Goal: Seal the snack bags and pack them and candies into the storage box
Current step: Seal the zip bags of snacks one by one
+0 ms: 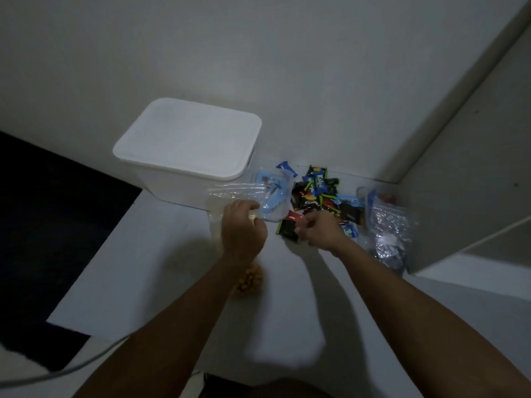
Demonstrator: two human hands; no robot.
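Two bare hands over white table (178, 282). L hand (242, 228) grips clear snack bag (258, 193) w/ blue-wrapped pieces, just R of storage box (186, 147), lid on. R hand (317, 228) curled at edge of candies (319, 193); can't tell if pinching one. Second clear bag (388, 225) far R. Yellow snacks (248, 282) under L wrist.

Matt plastic storage box (186, 145), glossy candies (316, 193)

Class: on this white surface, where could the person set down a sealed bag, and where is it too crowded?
Free: the bare white surface left of the left hand, in front of the storage box, and the near stretch between the forearms. Crowded: the candies and clear bags by the right wall.
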